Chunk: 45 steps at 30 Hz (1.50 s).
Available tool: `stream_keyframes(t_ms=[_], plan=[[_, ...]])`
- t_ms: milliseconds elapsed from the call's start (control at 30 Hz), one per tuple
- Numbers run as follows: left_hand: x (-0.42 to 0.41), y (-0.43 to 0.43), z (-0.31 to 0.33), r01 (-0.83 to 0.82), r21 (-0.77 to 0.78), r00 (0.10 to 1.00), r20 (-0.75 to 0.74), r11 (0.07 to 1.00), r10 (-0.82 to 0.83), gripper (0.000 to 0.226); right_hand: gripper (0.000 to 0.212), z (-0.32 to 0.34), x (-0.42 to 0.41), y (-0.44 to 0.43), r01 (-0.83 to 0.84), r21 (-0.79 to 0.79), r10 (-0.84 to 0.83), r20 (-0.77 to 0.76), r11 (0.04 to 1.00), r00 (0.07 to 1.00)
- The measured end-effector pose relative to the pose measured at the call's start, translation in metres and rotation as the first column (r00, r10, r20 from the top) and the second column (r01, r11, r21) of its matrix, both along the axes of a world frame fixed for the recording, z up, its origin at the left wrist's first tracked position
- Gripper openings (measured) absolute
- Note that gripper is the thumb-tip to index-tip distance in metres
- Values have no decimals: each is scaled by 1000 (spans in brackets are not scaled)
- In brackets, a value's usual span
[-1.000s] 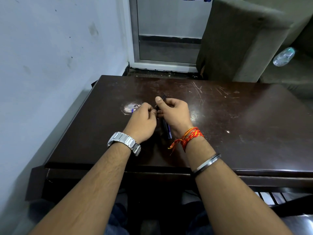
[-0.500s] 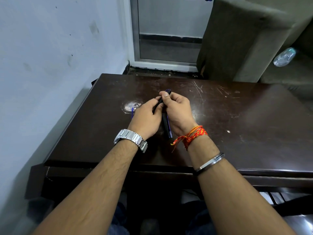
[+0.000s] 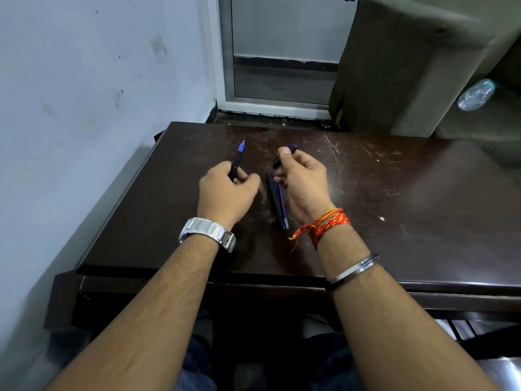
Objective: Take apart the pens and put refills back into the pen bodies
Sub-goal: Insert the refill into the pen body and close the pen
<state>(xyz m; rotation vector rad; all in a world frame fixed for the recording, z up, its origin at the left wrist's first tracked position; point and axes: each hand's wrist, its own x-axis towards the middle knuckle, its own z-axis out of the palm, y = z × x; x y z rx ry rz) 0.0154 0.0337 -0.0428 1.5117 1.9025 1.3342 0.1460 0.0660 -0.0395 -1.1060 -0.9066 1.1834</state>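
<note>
The table (image 3: 394, 221) is dark brown wood, flat and shiny, with thin pale scratches and small marks on top. The left hand (image 3: 225, 190) is curled closed around a thin black pen (image 3: 236, 162). The pen is a long, smooth stick with a blue end and a small pointed tip, and it pokes out of the fingers toward the far left. The right hand (image 3: 303, 184) is closed too. Its thumb and fingers pinch a short, dark, rounded pen piece (image 3: 283, 156) with a purple far end. The two hands are near each other but apart. Between them, more pen parts (image 3: 277, 204) lie on the table, long and thin, black and purple, side by side. A shiny metal watch (image 3: 207, 231) is on the left wrist. Orange and red threads (image 3: 324, 225) and a thin metal bangle (image 3: 352, 270) are on the right arm.
</note>
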Motion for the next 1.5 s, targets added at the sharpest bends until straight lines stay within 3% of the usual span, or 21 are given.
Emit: stream_keyframes(t_ms=[167,300,433,600,733,867,1067,1233,1367,1500], plan=[[1,-4,1,140,48,988,58,989,-142,8,23,-8,-4,-5,-210,-107,223,136,972,965],[-2,-2,-1,89,-61,995,-29,994,-91,18,15,-14,-3,-4,-177,-121,201,225,977,954],[-2,-3,-6,-7,-257,966,-250,966,-60,25,17,-19,0,3,43,-112,11,439,993,899],[5,-4,-10,-14,-379,928,-349,925,-129,23,18,-19,-1,2,48,-118,14,472,992,881],[7,-5,-7,1,-356,953,-282,934,-109,26,24,-20,-2,3,44,-132,18,437,990,899],[8,-6,-2,80,-266,981,-149,961,-123,21,26,-17,-6,-2,-65,-107,94,295,992,951],[13,-8,-2,214,-158,960,-149,964,-237,22,20,-12,-6,-7,-87,-26,90,155,996,984],[8,-8,-2,178,-51,965,-187,983,-184,33,22,-12,-4,-5,-37,9,36,152,999,988],[8,-8,1,190,-21,969,-158,982,-191,24,9,-13,-6,-4,-91,55,75,245,994,967],[6,-9,2,223,-27,964,-139,974,-224,24,29,-13,-10,-1,-123,41,111,215,992,970]])
